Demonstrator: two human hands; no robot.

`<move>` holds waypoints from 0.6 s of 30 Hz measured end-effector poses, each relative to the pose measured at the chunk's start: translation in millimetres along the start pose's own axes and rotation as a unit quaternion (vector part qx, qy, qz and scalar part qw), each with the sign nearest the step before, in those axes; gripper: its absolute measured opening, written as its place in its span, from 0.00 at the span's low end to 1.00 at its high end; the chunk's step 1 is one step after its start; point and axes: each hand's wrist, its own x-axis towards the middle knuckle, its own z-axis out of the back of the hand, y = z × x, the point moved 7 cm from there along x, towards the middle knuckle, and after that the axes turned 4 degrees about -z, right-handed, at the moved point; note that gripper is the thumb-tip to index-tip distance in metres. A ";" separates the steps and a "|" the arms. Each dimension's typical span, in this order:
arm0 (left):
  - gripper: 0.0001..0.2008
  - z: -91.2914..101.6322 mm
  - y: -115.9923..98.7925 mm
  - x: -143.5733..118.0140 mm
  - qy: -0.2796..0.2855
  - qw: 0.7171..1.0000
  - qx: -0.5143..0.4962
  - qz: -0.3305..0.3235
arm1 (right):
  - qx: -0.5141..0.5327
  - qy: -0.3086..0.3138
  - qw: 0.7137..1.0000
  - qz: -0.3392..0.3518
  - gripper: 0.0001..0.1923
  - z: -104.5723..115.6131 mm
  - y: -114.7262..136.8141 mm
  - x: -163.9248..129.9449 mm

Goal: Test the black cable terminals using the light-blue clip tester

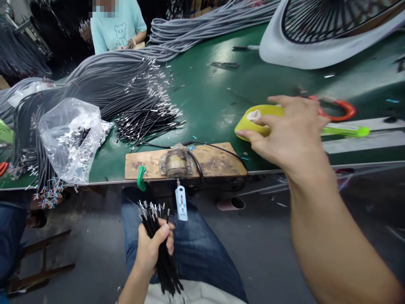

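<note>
Black wires (pixel 158 249) clamped in L hand (pixel 153 247); R hand (pixel 291 135) fingers curled on yellow roll (pixel 253 122), green bench (pixel 215 97).

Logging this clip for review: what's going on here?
A seated person grips a bundle of black wires upright in the left hand over the lap. The right hand is on a yellow tape roll on the green table. More wires lie heaped there, and another person sits opposite.

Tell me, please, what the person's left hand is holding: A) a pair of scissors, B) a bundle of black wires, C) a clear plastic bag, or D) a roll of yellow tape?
B: the left hand is closed around a bundle of black wires over the lap, while the right hand is at the yellow tape roll.
</note>
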 end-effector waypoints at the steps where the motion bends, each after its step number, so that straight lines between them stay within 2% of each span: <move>1: 0.13 1.0 0.4 -0.5 -0.002 1.000 -0.002 0.001 | 0.003 -0.011 1.000 -0.015 0.31 7.5 1.1 -4.7; 3: 0.13 7.2 7.2 1.9 -0.012 1.000 -0.003 0.004 | 0.018 -0.077 0.996 -0.030 0.29 31.4 8.6 -23.8; 4: 0.13 11.8 14.0 4.9 -0.015 1.000 0.001 0.009 | 0.033 -0.132 0.990 -0.024 0.25 46.6 15.8 -39.3; 5: 0.14 17.4 22.3 8.9 -0.019 1.000 0.009 0.015 | 0.068 -0.208 0.976 -0.017 0.17 64.0 23.7 -59.6; 6: 0.16 22.5 32.5 13.1 -0.016 0.999 0.024 0.027 | 0.112 -0.254 0.961 -0.010 0.10 75.7 31.9 -80.9; 7: 0.18 27.0 43.0 17.1 -0.008 0.998 0.041 0.041 | 0.158 -0.256 0.954 0.009 0.06 80.3 43.0 -100.0; 8: 0.18 31.3 52.1 20.2 -0.004 0.997 0.056 0.050 | 0.222 -0.196 0.954 0.050 0.05 75.9 58.2 -114.7; 9: 0.18 35.4 58.3 22.3 -0.007 0.997 0.064 0.049 | 0.329 -0.109 0.936 0.066 0.05 66.3 71.0 -126.9; 11: 0.17 38.5 64.3 21.6 -0.012 0.996 0.076 0.050 | 0.490 0.096 0.863 0.075 0.06 38.3 99.1 -147.5; 13: 0.18 36.1 59.4 14.9 -0.030 0.995 0.083 0.048 | 0.578 0.206 0.788 0.048 0.07 18.4 116.0 -159.8; 14: 0.18 32.7 53.8 10.1 -0.041 0.994 0.088 0.047 | 0.600 0.223 0.768 0.030 0.08 12.3 119.4 -161.7; 15: 0.18 29.4 45.3 5.0 -0.062 0.993 0.090 0.034 | 0.611 0.217 0.762 0.011 0.09 9.1 120.0 -161.5; 16: 0.17 23.9 37.1 0.2 -0.071 0.993 0.089 0.025 | 0.610 0.194 0.768 -0.003 0.11 8.5 119.0 -160.3; 18: 0.18 12.2 23.5 -7.5 -0.083 0.992 0.092 0.015 | 0.586 0.125 0.801 -0.018 0.13 13.3 116.5 -159.3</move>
